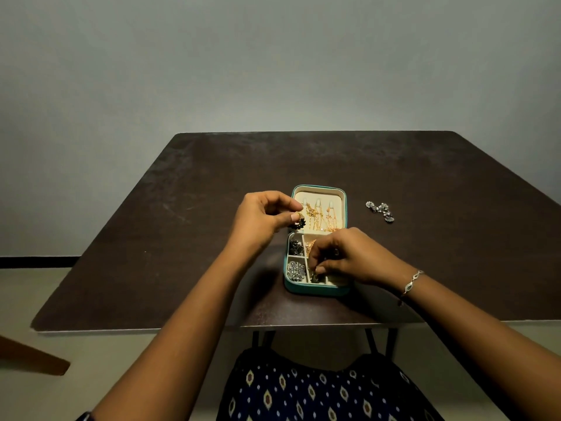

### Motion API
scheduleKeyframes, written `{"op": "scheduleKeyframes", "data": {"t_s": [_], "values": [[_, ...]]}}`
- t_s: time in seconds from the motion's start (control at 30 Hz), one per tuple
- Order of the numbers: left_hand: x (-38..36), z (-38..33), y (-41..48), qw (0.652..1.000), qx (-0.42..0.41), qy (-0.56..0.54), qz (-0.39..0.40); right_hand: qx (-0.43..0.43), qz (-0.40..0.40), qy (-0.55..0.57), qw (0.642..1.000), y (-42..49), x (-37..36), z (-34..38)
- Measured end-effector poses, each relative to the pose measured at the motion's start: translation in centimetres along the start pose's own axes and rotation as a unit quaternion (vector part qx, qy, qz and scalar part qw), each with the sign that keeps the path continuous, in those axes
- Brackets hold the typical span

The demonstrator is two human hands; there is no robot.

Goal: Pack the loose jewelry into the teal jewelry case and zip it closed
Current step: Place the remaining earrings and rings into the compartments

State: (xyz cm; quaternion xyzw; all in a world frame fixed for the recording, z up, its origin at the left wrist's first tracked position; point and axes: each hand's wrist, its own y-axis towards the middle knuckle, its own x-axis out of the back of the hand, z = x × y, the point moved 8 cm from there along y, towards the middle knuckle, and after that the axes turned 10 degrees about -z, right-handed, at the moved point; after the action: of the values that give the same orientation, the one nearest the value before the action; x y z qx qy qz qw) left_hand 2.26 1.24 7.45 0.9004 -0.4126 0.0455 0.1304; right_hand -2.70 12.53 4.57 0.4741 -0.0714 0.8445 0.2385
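Note:
The teal jewelry case (318,290) lies open on the dark table (182,238), its cream lid panel holding gold chains (318,217). Its compartments hold dark earrings (295,247) and a silver piece (296,271). My left hand (261,220) hovers at the case's left edge, pinching a small dark and gold earring (298,223). My right hand (349,258) reaches into the lower middle compartment, its fingertips closed on a small dark piece (315,278). Loose silver earrings (381,210) lie on the table to the right of the case.
The table's near edge (212,328) runs just below the case. A grey wall stands behind the table. A brown wooden piece (33,357) shows at the lower left. A bracelet (411,284) sits on my right wrist.

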Motion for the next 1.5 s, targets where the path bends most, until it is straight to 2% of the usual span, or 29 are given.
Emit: {"op": "scheduleKeyframes", "data": {"t_s": [0.1,0.23,0.3,0.43,0.53,0.63,0.93,1.13,1.3,1.5], "values": [[-0.2,0.3,0.0,1.000,0.007,0.006,0.008,0.009,-0.005,-0.031,0.999,0.3,-0.2,0.2],[-0.3,0.7,0.1,1.000,0.013,0.026,0.009,0.039,-0.035,-0.131,0.990,0.4,-0.1,0.6],[-0.2,0.9,0.1,0.999,0.019,0.032,0.010,0.037,-0.040,-0.134,0.990,0.3,-0.2,0.4],[-0.7,0.6,-0.2,0.998,0.023,0.049,0.028,-0.003,-0.108,-0.009,0.994,0.0,0.8,-0.6],[-1.3,0.2,-0.6,0.996,0.028,0.057,0.056,-0.059,-0.183,0.126,0.973,-0.3,2.5,-2.4],[-2.2,0.2,-1.1,0.990,0.033,0.101,0.098,-0.077,-0.211,0.197,0.954,-0.6,3.6,-3.4],[-3.9,1.2,-2.7,0.951,0.090,0.222,0.195,-0.105,-0.254,0.264,0.925,-2.8,4.8,-5.7],[-4.2,2.5,-2.9,0.950,0.117,0.243,0.157,-0.153,-0.271,0.275,0.910,-4.3,4.7,-8.0],[-4.0,2.6,-2.6,0.954,0.095,0.261,0.111,-0.188,-0.315,0.293,0.883,-5.6,5.0,-9.6],[-4.1,2.6,-2.7,0.945,0.074,0.298,0.112,-0.217,-0.331,0.300,0.868,-6.7,4.8,-11.2]]}}
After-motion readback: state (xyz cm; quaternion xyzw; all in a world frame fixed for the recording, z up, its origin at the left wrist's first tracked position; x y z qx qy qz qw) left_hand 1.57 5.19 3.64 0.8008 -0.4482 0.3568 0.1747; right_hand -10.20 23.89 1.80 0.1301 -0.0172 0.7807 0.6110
